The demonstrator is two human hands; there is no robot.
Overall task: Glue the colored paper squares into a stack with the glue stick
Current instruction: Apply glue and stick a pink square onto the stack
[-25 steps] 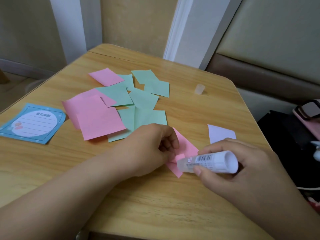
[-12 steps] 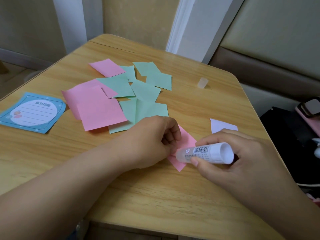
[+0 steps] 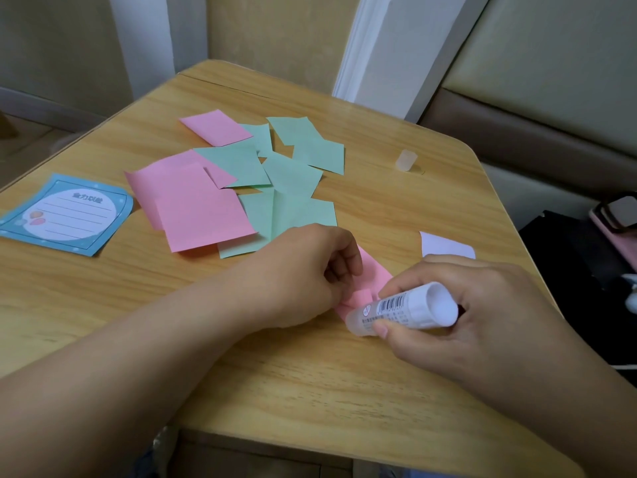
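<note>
You have a blue note card [image 3: 65, 215] at nine o'clock on the wooden table [image 3: 344, 391], a phone [image 3: 617, 215] at three.

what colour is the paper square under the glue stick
Pink paper square, seen in the head view.

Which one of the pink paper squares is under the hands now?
The small pink square at the table's near right, held by the left hand while the right hand applies the glue stick. The other pink squares lie untouched farther back.
</note>
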